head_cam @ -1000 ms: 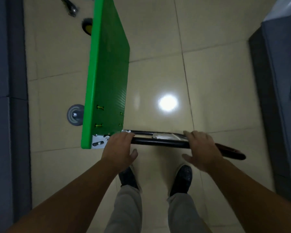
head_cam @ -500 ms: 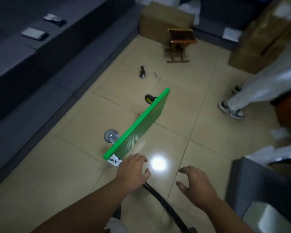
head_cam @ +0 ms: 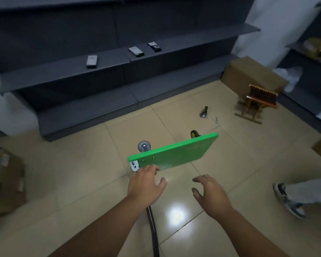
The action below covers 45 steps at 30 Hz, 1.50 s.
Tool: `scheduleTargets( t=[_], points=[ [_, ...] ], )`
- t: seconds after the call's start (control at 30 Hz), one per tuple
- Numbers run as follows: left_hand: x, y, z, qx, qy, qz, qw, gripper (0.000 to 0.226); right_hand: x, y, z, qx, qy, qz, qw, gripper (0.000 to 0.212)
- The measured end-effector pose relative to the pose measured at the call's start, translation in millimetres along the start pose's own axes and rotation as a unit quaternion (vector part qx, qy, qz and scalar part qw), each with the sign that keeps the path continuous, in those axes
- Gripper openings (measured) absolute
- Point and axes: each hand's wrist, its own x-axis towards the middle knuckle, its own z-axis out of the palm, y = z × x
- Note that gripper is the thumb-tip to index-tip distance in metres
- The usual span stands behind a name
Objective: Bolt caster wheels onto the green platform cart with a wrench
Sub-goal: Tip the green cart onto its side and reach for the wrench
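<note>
The green platform cart point(head_cam: 176, 154) stands tilted on its long edge on the tiled floor. A grey caster wheel point(head_cam: 144, 146) sticks out behind its near end, and a yellow-hubbed wheel point(head_cam: 195, 134) shows behind its far end. My left hand point(head_cam: 146, 184) rests with spread fingers on the cart's near edge, over the top of the black handle point(head_cam: 152, 227), beside the metal bracket point(head_cam: 134, 165). My right hand point(head_cam: 209, 195) hovers to the right of it, fingers loosely spread, holding nothing. A loose caster point(head_cam: 204, 112) and a bolt point(head_cam: 216, 121) lie on the floor beyond the cart.
Dark grey shelves point(head_cam: 119, 60) with small devices run along the back. A wooden stool point(head_cam: 256, 105) and a cardboard box point(head_cam: 248, 75) stand at the far right. Another person's shoe point(head_cam: 287, 201) is at the right. Another box point(head_cam: 6, 184) sits at the left.
My right hand has come off the black handle and now hangs free. My left hand went from gripping the handle to resting on it. The view swung up toward the shelves.
</note>
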Motion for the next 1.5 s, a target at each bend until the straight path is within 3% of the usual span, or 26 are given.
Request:
scheduleTargets(
  t=[0.27, 0.4, 0.73, 0.97, 1.13, 1.3, 1.5],
  points=[
    [-14, 5, 23, 0.009, 0.038, -0.052, 0.998, 0.039, 46, 27, 3, -0.005, -0.021, -0.042, 0.999, 0.028],
    [-5, 24, 47, 0.036, 0.033, -0.110, 0.993, 0.051, 85, 65, -2, -0.014, -0.059, -0.094, 0.994, 0.028],
    [111, 166, 117, 0.005, 0.055, -0.251, 0.966, 0.041, 230, 204, -59, 0.007, -0.126, -0.162, 0.979, 0.030],
    [177, 195, 165, -0.016, 0.043, -0.285, 0.957, 0.052, 322, 230, -70, -0.071, -0.170, -0.207, 0.961, 0.031],
    [243, 179, 212, -0.037, 0.038, -0.313, 0.948, 0.042, 399, 226, -36, -0.110, -0.218, -0.243, 0.939, 0.033],
    [325, 157, 253, -0.076, 0.021, -0.374, 0.924, 0.042, 479, 266, -11, -0.148, -0.255, -0.191, 0.936, 0.037],
    [383, 147, 312, -0.140, -0.002, -0.439, 0.887, 0.046, 556, 325, 25, -0.214, -0.353, -0.157, 0.897, 0.053]
  ],
)
